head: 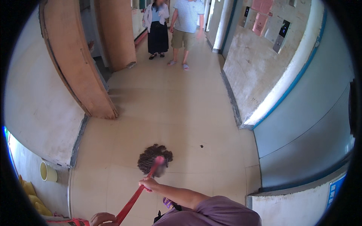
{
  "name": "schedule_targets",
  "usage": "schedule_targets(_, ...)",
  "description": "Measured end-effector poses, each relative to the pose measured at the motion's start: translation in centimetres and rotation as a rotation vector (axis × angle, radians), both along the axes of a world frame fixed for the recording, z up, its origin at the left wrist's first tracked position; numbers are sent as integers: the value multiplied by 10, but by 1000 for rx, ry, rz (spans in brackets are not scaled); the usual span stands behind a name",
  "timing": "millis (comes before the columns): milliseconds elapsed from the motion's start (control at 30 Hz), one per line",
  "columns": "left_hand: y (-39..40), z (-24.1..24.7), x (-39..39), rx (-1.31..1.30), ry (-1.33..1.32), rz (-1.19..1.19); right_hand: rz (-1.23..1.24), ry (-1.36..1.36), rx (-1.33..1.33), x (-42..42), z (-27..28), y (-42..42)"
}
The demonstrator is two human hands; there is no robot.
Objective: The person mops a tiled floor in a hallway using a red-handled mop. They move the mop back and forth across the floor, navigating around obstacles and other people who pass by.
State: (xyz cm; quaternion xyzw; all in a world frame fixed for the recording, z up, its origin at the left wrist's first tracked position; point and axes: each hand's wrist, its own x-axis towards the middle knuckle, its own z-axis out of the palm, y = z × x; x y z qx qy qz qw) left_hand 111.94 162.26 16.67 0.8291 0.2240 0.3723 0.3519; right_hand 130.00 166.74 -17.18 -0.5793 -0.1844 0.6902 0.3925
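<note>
A string mop with a dark brown head lies spread on the floor before me. Its red handle slants from the mop head down to the lower left. My right hand grips the handle's lower part, a short way from the strands. Further up, at the bottom edge, my left hand is closed around the handle; its lower part is cut off by the frame. Below my right arm a purple sandal shows on one foot.
Two people stand ahead in the corridor, one in a striped shirt, one in a black skirt. A wooden door stands open on the left. Elevator doors line the right. A yellow bucket sits lower left. A small dark speck lies on the tiles.
</note>
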Motion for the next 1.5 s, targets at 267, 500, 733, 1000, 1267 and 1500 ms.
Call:
schedule_targets(267, 19, -61, 84, -214, -34, -367, -285, -145, 85, 131, -38, -54)
schedule_targets(500, 27, -148, 162, -432, 55, -646, -565, -425, -185, 244, -96, -123)
schedule_targets(733, 10, -210, 222, -683, 124, -832, -726, -573, -432, 309, -195, -218)
schedule_targets(1000, 20, -206, 200, -934, 218, -966, -947, -412, -831, 229, -131, -257)
schedule_targets(1267, 85, -146, 96, -832, 206, -940, -1316, -206, -689, 67, -118, -193)
schedule_targets(1500, 144, -101, -84, -691, 128, -656, -810, -431, -515, -84, -115, -91)
